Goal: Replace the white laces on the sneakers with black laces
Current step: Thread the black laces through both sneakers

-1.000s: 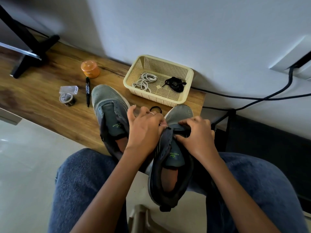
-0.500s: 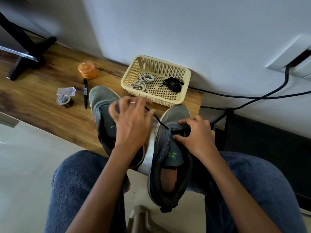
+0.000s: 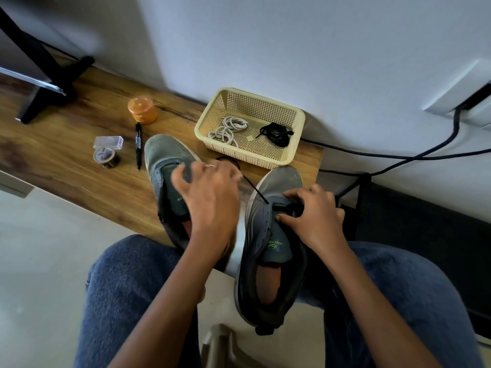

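I saw left hand (image 3: pixel 210 197) pulling black lace (image 3: pixel 256 191) taut | right hand (image 3: pixel 310 216) gripping right sneaker (image 3: pixel 276 235) tongue

Green letters "KNITWE" run along the right sneaker's tongue (image 3: pixel 275 247) — the left sneaker's tongue (image 3: pixel 177 200) shows only "AR".

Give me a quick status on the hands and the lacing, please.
Left hand pulling black lace taut. Right hand gripping right sneaker at the eyelets. Nothing in the way.
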Demonstrator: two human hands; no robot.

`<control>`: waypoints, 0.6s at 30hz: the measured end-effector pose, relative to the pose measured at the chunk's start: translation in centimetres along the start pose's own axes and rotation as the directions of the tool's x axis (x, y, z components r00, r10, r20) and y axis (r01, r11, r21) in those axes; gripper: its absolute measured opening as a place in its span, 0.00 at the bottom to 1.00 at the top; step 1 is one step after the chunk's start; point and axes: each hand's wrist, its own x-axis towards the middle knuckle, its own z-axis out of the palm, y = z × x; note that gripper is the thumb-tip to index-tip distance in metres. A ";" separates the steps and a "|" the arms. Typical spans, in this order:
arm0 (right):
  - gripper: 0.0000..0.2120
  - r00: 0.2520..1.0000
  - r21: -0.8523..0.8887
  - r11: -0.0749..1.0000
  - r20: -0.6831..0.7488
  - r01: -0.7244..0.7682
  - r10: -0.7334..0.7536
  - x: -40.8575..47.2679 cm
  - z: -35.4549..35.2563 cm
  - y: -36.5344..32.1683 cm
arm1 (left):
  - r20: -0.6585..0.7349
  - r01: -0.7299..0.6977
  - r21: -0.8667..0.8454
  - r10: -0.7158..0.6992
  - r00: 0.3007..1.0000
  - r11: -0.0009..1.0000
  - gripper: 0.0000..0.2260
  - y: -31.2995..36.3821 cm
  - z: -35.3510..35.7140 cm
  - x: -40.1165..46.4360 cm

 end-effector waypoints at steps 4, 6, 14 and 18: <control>0.23 1.000 0.013 1.000 -0.003 -0.007 0.007 0.0 0.0 0.0 | -0.222 0.219 -0.159 -0.251 0.942 0.963 0.06 -1.4 -1.6 0.9; 0.24 1.000 0.011 1.000 0.001 -0.012 0.012 0.0 0.0 0.0 | -0.264 0.159 -0.177 -0.203 0.943 0.971 0.06 -1.4 -1.5 0.9; 0.25 1.000 -0.016 1.000 0.008 -0.018 0.019 0.0 0.0 -0.2 | 0.176 -0.339 -0.121 0.356 0.918 0.933 0.15 0.1 0.8 -0.6; 0.24 1.000 -0.020 1.000 0.013 -0.020 0.020 0.1 0.1 -0.4 | 0.275 -0.278 -0.142 0.308 0.911 0.950 0.16 0.3 1.5 -0.9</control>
